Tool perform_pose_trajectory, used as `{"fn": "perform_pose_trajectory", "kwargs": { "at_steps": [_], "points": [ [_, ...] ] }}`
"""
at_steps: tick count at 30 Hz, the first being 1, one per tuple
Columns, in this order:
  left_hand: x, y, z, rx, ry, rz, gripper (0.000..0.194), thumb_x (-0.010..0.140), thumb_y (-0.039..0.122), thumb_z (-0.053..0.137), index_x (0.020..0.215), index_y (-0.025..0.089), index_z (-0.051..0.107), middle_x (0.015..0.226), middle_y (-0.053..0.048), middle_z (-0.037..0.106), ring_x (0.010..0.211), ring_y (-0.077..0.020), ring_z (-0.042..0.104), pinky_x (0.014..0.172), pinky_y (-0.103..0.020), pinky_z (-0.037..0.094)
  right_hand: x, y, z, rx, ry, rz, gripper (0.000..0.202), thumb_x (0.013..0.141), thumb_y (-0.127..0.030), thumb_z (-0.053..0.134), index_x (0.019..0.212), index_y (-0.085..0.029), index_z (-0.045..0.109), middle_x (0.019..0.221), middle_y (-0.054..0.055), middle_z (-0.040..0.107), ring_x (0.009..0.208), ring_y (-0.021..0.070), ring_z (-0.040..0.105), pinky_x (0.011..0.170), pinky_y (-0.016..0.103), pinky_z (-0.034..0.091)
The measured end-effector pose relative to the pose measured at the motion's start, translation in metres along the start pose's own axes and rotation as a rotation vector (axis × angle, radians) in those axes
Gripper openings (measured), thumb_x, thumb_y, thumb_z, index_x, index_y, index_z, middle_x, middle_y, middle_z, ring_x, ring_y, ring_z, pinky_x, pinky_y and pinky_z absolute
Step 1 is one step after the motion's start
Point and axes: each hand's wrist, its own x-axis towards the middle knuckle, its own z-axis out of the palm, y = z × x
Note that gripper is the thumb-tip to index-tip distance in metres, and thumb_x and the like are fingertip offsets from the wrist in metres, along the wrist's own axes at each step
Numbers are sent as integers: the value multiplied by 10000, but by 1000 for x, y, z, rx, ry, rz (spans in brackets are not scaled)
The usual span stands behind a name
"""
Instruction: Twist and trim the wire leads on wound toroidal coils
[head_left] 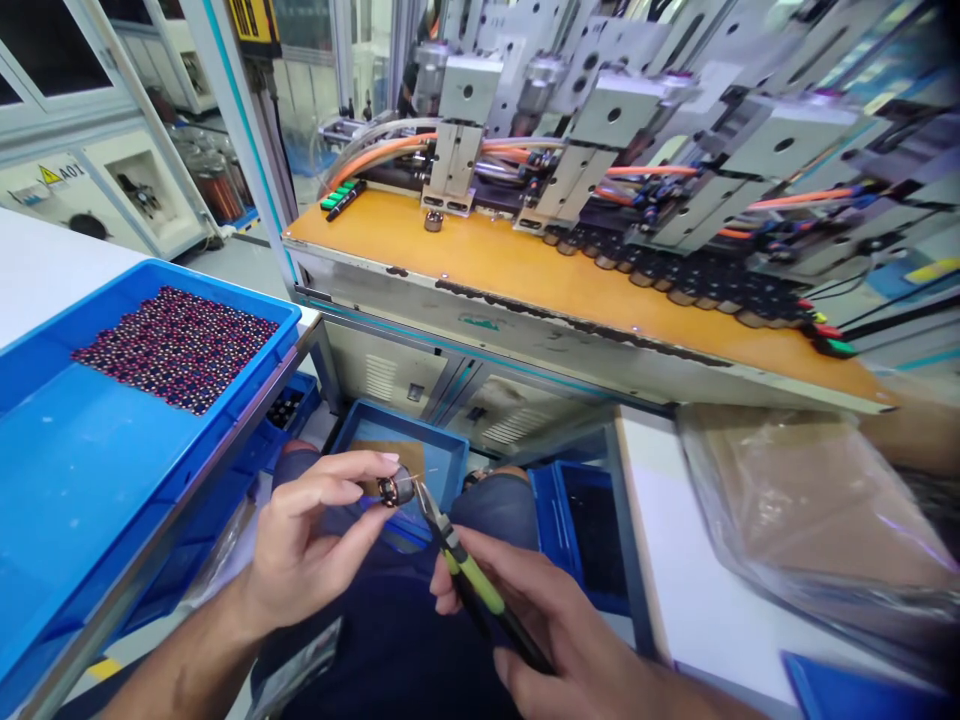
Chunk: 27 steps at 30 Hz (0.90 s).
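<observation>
Between thumb and fingers, my left hand (319,530) pinches a small round motor stator (397,487) with copper windings. Thin wire ends stick out from its right side. My right hand (540,610) is wrapped around pliers (472,580) with black and green handles. The tips of the pliers are at the wires, right beside the stator; whether the jaws touch a wire is too small to tell. Both hands are held above my lap, over a blue tray (442,435) lower down.
A blue tray (187,470) with many small round parts (184,345) stands on the left table. Ahead, a machine bench (510,255) carries metal fixtures, rows of stators (675,275) and marker pens (343,197). A plastic-wrapped cardboard box (810,500) lies on the right table.
</observation>
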Motion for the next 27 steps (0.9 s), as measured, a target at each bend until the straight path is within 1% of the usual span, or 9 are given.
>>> {"fn": "perform_pose_trajectory", "kwargs": {
  "at_steps": [4,9,11,14,17,20,24,25,27],
  "points": [
    [0,2,0,27,-3,-8,673,683,-140,691,1201,245,503,1167,-85,722,1078,-243,716,963,-458,603,4,-1,1,21,2,5,796,772,3,522,1497,-303,395,1112,89,627,982,186,648,914,400,557],
    [2,5,1,39,2,-17,631,704,-113,698,1189,248,516,1143,-89,732,1053,-236,725,933,-434,621,6,-3,3,44,-9,-15,860,748,50,496,1488,-374,385,1099,68,625,928,169,652,858,374,568],
    [2,6,1,32,2,-17,625,702,-120,692,1184,240,521,1136,-91,732,1055,-237,725,933,-427,621,6,-2,3,54,-10,-22,876,741,61,492,1488,-383,381,1086,64,621,902,159,648,826,353,569],
    [0,6,1,30,10,-35,626,702,-118,692,1181,247,522,1137,-88,734,1055,-239,724,937,-439,617,7,0,4,79,-12,8,857,750,53,493,1483,-379,393,1064,64,615,863,145,638,778,326,563],
    [-1,6,2,25,13,-41,647,691,-131,690,1189,247,524,1148,-84,729,1057,-236,724,948,-434,612,7,3,5,119,-8,31,864,750,49,499,1464,-429,402,1038,43,614,817,126,619,743,309,546],
    [-1,5,3,9,15,-42,655,687,-142,681,1193,244,525,1154,-82,725,1065,-233,720,953,-424,611,5,7,8,169,-9,76,866,743,56,500,1436,-459,432,978,13,609,736,95,575,663,258,506],
    [-2,4,4,20,8,-46,625,703,-126,681,1184,241,524,1132,-85,729,1057,-232,720,955,-433,606,4,9,11,216,35,109,791,773,28,543,1425,-414,473,921,10,613,660,79,541,584,218,467],
    [-3,3,4,30,8,-50,616,709,-119,681,1181,242,521,1123,-86,731,1054,-232,720,952,-436,606,5,9,10,209,48,121,751,796,3,555,1430,-391,476,928,21,618,669,86,554,595,230,483],
    [-4,3,4,44,11,-64,603,718,-106,684,1177,246,515,1111,-86,731,1052,-234,719,950,-443,606,6,7,9,163,74,130,683,832,-53,567,1443,-343,470,992,57,630,746,117,601,675,282,534]
  ]
}}
